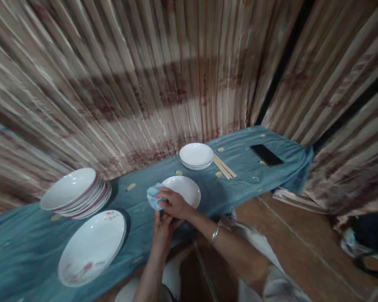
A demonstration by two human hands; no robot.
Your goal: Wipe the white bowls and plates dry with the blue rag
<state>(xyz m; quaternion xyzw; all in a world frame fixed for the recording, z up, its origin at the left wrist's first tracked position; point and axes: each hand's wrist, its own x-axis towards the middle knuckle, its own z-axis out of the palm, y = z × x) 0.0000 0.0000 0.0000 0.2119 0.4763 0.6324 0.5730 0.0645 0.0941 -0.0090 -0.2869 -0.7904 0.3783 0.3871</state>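
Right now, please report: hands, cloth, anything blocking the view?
Right hand holds blue cloth. Left hand close below, grip unclear. Right hand partly hides white dish.

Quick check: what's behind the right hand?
Behind the right hand, a white dish shows its far and right parts. Its near-left part is covered by the hand and the light-blue cloth, so that surface cannot be seen.

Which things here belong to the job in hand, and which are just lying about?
Likely in the job:
- blue cloth, in the right hand
- white dish beside it
- red-rimmed stack
- flowered plate
- far white stack

Apparently lying about:
- dark phone
- pale sticks
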